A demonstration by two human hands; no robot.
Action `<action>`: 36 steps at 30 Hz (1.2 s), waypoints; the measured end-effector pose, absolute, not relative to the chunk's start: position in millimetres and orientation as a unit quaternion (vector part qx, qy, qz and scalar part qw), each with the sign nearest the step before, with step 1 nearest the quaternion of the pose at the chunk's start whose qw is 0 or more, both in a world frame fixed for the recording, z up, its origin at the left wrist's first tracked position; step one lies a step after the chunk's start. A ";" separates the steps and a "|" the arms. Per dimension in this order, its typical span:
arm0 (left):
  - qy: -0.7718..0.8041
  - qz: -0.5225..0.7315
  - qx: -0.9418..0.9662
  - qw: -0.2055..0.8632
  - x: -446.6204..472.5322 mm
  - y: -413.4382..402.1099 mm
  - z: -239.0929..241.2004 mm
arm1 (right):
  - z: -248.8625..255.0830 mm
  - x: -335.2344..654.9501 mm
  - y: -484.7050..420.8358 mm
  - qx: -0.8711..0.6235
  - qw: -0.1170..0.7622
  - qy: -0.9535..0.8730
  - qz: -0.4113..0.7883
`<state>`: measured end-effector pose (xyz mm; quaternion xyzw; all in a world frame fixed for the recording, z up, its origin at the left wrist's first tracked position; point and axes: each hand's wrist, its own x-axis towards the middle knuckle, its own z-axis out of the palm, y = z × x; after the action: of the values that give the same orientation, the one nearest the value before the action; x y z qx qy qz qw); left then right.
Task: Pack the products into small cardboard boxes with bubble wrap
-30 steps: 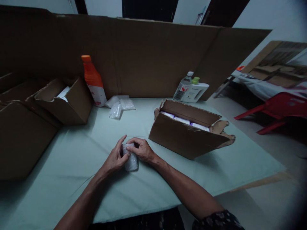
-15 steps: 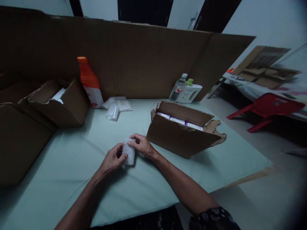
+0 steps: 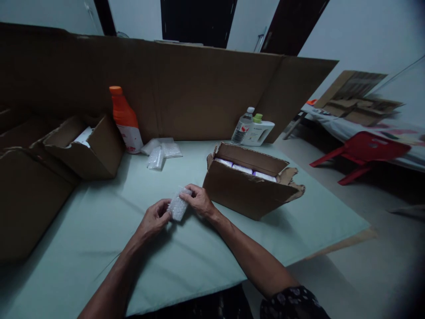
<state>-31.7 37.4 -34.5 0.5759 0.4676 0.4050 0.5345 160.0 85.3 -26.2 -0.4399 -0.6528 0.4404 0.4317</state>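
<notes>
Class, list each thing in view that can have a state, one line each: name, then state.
Held bubble-wrap packet: tilted, gripped by left hand and right hand
Other bubble-wrap packets: lying on the cloth
Right carton: open, packages inside
Orange bottle: upright, capped
Carton beside it: open, white item inside
Clear bottle: capped
White jug: capped

The light is rather dim, with a cool, bluish tone. The cardboard wall (image 3: 199,93) and the large box (image 3: 26,208) at the left are quite dark. Soft shadows lie on the green tablecloth (image 3: 99,212), below the left forearm (image 3: 124,261) too. The bubble wrap (image 3: 178,209) shines weakly. Far right, the red chair (image 3: 375,150) appears blurred and stretched; the lower right corner becomes nearly black.
</notes>
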 end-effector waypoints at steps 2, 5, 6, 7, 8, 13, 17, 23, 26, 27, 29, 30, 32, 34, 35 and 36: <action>0.470 0.405 0.573 0.536 -32.2 37.2 -34.7 | -23.8 161.6 87.0 -0.448 0.451 -0.641 0.431; 0.475 0.406 0.567 0.537 -32.2 36.6 -34.6 | -16.8 163.7 86.6 -0.453 0.471 -0.628 0.422; 0.475 0.406 0.566 0.538 -32.0 36.4 -34.2 | -13.1 164.3 84.9 -0.453 0.474 -0.626 0.421; 0.475 0.406 0.565 0.539 -31.8 36.4 -33.7 | -8.8 165.0 82.1 -0.451 0.477 -0.625 0.423; 0.475 0.406 0.564 0.540 -31.7 36.4 -33.2 | -4.0 165.9 78.4 -0.446 0.479 -0.625 0.426; 0.486 0.408 0.551 0.543 -31.6 37.9 -34.1 | 18.6 181.6 49.5 -0.427 0.500 -0.616 0.433; 0.496 0.409 0.540 0.544 -31.6 38.5 -38.1 | 24.0 211.0 23.5 -0.448 0.533 -0.579 0.424; 0.507 0.410 0.537 0.535 -30.8 35.5 -39.1 | 27.4 268.8 -8.4 -0.494 0.592 -0.505 0.388; 0.515 0.410 0.535 0.529 -29.7 33.6 -38.7 | 37.5 293.1 -16.4 -0.494 0.644 -0.467 0.351; 0.517 0.411 0.536 0.527 -29.2 33.2 -38.7 | 41.2 298.8 -17.9 -0.493 0.659 -0.457 0.337; 0.521 0.413 0.536 0.520 -28.2 32.5 -39.2 | 47.1 306.4 -20.0 -0.492 0.679 -0.445 0.314; 0.525 0.414 0.535 0.516 -27.7 32.2 -39.6 | 48.9 308.5 -20.9 -0.494 0.680 -0.443 0.311; 0.536 0.417 0.529 0.509 -27.0 31.2 -39.9 | 50.3 310.7 -23.2 -0.504 0.664 -0.449 0.320; 0.554 0.415 0.526 0.493 -25.9 29.0 -37.3 | 51.3 313.2 -26.5 -0.515 0.642 -0.462 0.330; 0.562 0.411 0.536 0.477 -24.7 27.1 -33.9 | 52.6 315.4 -28.4 -0.519 0.635 -0.469 0.328; 0.568 0.403 0.556 0.454 -22.7 24.9 -28.7 | 54.9 318.7 -30.5 -0.520 0.632 -0.475 0.322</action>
<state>-22.7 24.9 -28.7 0.5558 0.5683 0.4030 0.4535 318.7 -30.5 54.9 -0.5203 -0.4750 0.3219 0.6325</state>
